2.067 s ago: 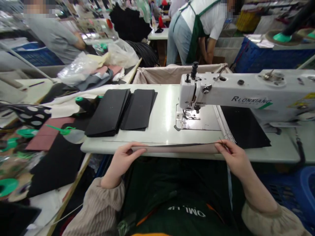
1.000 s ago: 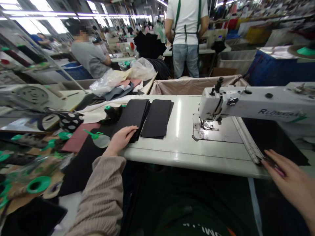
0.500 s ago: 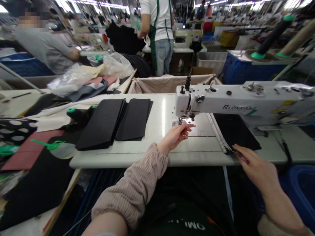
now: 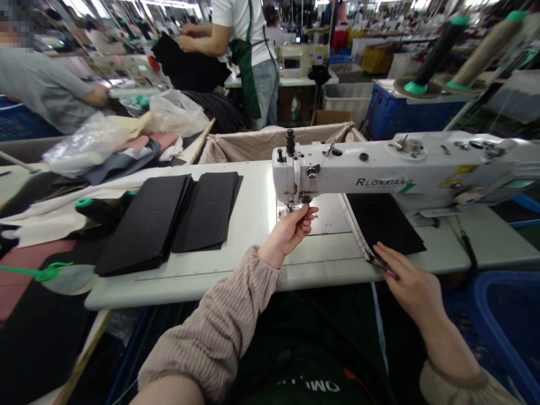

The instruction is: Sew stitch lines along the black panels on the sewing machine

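Note:
My left hand is closed in a pinch just below the needle area of the white sewing machine; what its fingertips hold is too small to make out. My right hand is closed around a small dark tool with a reddish end, at the near corner of a stack of black panels with pale edges. That stack lies under the machine arm. Left of the machine, two piles of black panels, one larger and one smaller, lie on the pale table.
A fabric-lined bin stands behind the table. At the right is a blue tub. Cloth pieces, plastic bags and a dark thread cone cover the left side. Two people are beyond, one in a green apron.
The view has shifted to the right, so the machine and piles appear further left. My left fingers have drawn closer together near the needle area. The aproned person's arms are now raised with black material.

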A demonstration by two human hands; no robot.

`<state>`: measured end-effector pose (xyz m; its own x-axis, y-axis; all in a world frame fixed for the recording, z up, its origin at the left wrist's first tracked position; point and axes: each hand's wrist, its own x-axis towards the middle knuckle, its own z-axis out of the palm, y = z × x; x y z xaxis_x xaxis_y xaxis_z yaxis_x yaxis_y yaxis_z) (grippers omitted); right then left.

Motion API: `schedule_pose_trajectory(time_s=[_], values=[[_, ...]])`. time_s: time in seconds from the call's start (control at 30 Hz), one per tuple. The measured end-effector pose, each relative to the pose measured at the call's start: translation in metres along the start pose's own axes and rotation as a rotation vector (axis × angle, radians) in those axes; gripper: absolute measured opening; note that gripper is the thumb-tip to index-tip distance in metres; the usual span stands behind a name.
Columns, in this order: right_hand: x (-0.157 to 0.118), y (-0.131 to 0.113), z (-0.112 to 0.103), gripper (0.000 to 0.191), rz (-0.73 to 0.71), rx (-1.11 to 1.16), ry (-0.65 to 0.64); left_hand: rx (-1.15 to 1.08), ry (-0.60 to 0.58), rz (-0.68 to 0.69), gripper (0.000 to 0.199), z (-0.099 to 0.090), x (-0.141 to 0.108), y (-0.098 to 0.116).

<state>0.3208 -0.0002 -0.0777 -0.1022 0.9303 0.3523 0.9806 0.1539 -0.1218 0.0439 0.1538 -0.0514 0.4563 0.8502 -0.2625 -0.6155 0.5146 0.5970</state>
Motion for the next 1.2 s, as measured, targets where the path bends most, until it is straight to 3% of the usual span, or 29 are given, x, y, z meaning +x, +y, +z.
schedule_pose_trajectory(time_s=[0.13, 0.23, 0.3, 0.4, 0.47, 0.53, 0.6, 0.7, 0.77, 0.83, 1.0, 1.2], values=[[0.000, -0.004, -0.005, 0.047, -0.010, 0.062, 0.061, 0.134, -0.012, 0.045, 0.034, 0.002, -0.007, -0.005], [-0.003, -0.030, -0.020, 0.045, -0.113, 0.181, 0.074, 0.436, -0.052, 0.172, 0.040, 0.008, -0.025, -0.010], [-0.005, -0.062, -0.031, 0.045, -0.222, 0.316, -0.027, 0.704, -0.129, 0.312, 0.033, 0.013, -0.039, -0.013], [-0.003, -0.115, -0.036, 0.040, -0.381, 0.545, -0.279, 1.082, -0.378, 0.435, 0.034, 0.010, -0.056, -0.023], [0.005, -0.140, -0.028, 0.033, -0.470, 0.719, -0.427, 1.353, -0.532, 0.448, 0.044, -0.004, -0.064, -0.032], [0.020, -0.150, -0.013, 0.027, -0.515, 0.887, -0.522, 1.639, -0.578, 0.464, 0.054, -0.027, -0.074, -0.040], [0.042, -0.148, 0.008, 0.025, -0.468, 0.930, -0.503, 1.876, -0.479, 0.504, 0.056, -0.055, -0.088, -0.042], [0.082, -0.137, 0.039, 0.031, -0.309, 0.625, -0.338, 2.068, -0.153, 0.544, 0.050, -0.088, -0.115, -0.028], [0.104, -0.133, 0.057, 0.038, -0.239, 0.387, -0.307, 2.122, 0.041, 0.538, 0.047, -0.101, -0.130, -0.011], [0.118, -0.134, 0.070, 0.043, -0.191, 0.233, -0.318, 2.153, 0.134, 0.507, 0.050, -0.105, -0.136, 0.003], [0.120, -0.141, 0.085, 0.045, -0.127, 0.114, -0.316, 2.174, 0.119, 0.480, 0.059, -0.100, -0.112, 0.020], [0.118, -0.137, 0.085, 0.049, -0.144, 0.133, -0.296, 2.029, -0.143, 0.512, 0.054, -0.099, -0.059, 0.031]])
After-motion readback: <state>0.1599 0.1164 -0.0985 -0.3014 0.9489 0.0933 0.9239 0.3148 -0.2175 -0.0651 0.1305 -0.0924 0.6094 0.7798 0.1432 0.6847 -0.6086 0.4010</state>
